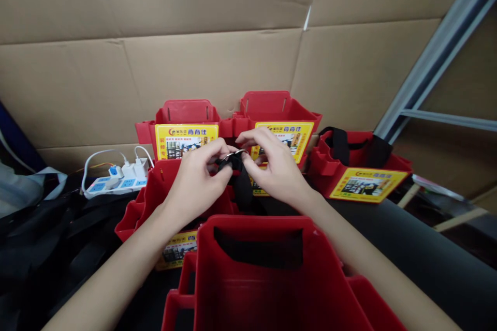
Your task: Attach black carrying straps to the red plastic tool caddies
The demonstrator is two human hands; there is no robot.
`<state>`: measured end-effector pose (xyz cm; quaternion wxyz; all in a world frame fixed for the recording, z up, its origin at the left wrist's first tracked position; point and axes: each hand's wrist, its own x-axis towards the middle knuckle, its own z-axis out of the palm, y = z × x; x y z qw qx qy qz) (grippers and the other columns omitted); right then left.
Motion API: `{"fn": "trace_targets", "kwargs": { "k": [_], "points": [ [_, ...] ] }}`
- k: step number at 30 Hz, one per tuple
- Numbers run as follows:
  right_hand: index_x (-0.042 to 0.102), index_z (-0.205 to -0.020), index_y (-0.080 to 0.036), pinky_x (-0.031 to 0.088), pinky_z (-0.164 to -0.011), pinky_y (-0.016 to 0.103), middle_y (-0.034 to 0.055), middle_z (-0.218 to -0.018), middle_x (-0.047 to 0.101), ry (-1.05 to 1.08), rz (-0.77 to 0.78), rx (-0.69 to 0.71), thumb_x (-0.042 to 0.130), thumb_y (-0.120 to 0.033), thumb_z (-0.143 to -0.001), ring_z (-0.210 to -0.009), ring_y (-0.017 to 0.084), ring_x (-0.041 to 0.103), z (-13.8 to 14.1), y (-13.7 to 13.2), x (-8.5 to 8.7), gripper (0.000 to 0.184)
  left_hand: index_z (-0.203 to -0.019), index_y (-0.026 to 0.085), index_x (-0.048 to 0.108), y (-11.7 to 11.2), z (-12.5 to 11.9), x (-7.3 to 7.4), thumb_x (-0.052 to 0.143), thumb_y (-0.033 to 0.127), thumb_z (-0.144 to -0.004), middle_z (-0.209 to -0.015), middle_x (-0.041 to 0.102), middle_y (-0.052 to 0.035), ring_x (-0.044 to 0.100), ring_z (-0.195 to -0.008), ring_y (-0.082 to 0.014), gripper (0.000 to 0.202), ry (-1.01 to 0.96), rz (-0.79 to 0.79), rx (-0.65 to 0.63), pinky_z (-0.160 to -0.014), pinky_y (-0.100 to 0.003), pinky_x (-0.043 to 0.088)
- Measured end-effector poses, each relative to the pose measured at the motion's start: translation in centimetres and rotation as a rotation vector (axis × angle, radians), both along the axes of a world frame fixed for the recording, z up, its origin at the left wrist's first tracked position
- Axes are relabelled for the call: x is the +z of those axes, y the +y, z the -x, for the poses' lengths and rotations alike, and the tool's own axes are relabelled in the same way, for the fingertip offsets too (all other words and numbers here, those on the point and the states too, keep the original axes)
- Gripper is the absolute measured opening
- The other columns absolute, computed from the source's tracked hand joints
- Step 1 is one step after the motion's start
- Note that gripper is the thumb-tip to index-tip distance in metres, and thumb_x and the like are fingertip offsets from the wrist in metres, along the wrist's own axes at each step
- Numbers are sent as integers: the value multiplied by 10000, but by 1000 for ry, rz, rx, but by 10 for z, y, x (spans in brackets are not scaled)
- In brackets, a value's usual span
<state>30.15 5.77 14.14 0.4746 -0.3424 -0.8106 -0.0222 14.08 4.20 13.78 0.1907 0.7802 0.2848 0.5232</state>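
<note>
My left hand [198, 178] and my right hand [274, 165] meet in the middle of the view, above a cluster of red plastic bins. Both pinch a black strap [239, 182] with a small metal ring or buckle [232, 155] at its top end. The strap hangs down between the hands toward the bins. The left fingers grip the strap just below the ring; the right fingers hold the ring from the other side. A large red bin [267, 279] stands closest to me, below my forearms.
Two red bins with yellow labels [186, 139] [285, 134] stand against a cardboard wall [194, 62]. Another red bin [361, 168] at right holds black straps. A white power strip [116, 181] with plugs lies at left beside dark fabric [46, 238]. A metal shelf frame [435, 72] rises at right.
</note>
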Motion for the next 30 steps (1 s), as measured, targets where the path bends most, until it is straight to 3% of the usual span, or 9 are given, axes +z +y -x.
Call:
{"fn": "trace_targets", "kwargs": {
  "k": [4, 7, 11, 14, 17, 19, 22, 25, 30],
  "points": [
    [515, -1007, -172, 448, -710, 281, 73, -1000, 595, -11, 149, 23, 468, -149, -779, -907, 166, 574, 4, 0, -2, 234, -653, 186, 365, 0, -4, -5, 450, -14, -659, -751, 573, 9, 564, -764, -128, 218, -46, -50, 158, -638, -220, 427],
    [534, -890, -175, 436, -656, 249, 13, -795, 610, 2, 207, 47, 470, -143, -763, -725, 123, 568, 7, -4, -1, 145, -634, 187, 332, 0, -6, -8, 453, -13, -648, -735, 543, -1, 515, -722, -134, 234, 29, -160, 330, -636, -244, 393],
    [534, -771, -171, 394, -577, 213, -31, -643, 553, 52, 128, -7, 504, -124, -724, -565, 81, 485, 9, -9, 0, 73, -657, 198, 299, 3, -7, -9, 430, -22, -650, -692, 422, 6, 401, -649, -130, 256, 145, -198, 491, -599, -257, 347],
    [565, -774, -162, 385, -573, 214, -12, -708, 596, 22, 62, -19, 516, -106, -713, -580, 82, 488, 7, -7, -1, 96, -773, 196, 358, 4, 1, -3, 444, -17, -683, -785, 441, -4, 440, -723, -127, 247, 179, -40, 272, -667, -263, 398],
    [595, -783, -154, 385, -579, 223, 5, -739, 617, -34, 24, -1, 525, -89, -714, -605, 94, 499, 2, -4, 0, 118, -1035, 216, 403, -2, 16, 9, 584, 65, -700, -1019, 492, -35, 521, -889, -145, 409, 206, 316, -155, -750, -281, 466],
    [610, -796, -151, 393, -595, 231, 13, -752, 621, -63, 2, 35, 528, -77, -720, -633, 103, 513, -1, -3, 2, 134, -1126, 238, 421, -6, 24, 16, 644, 163, -716, -1110, 495, -51, 552, -926, -165, 472, 165, 554, -310, -737, -300, 508],
    [620, -802, -147, 415, -636, 245, 21, -770, 610, -80, -30, 171, 544, -70, -733, -685, 112, 535, -4, -4, 4, 129, -1069, 193, 522, -8, 26, 19, 585, 292, -801, -1084, 535, -68, 577, -900, -166, 292, -28, 740, -291, -686, -300, 543],
    [636, -794, -162, 442, -716, 269, 32, -844, 586, -49, -33, 303, 559, -83, -753, -777, 123, 555, -3, -4, 3, 117, -989, 146, 591, -3, 22, 16, 632, 284, -776, -959, 601, -61, 598, -823, -136, 257, -136, 801, -244, -626, -229, 533],
    [651, -806, -202, 424, -852, 346, 55, -1007, 511, 134, -91, 158, 598, -160, -769, -983, 175, 522, -4, 1, 2, 77, -909, 163, 666, 0, 19, 12, 728, 148, -649, -857, 639, -8, 599, -736, -88, 268, -295, 726, -213, -660, -203, 525]
  ]
}}
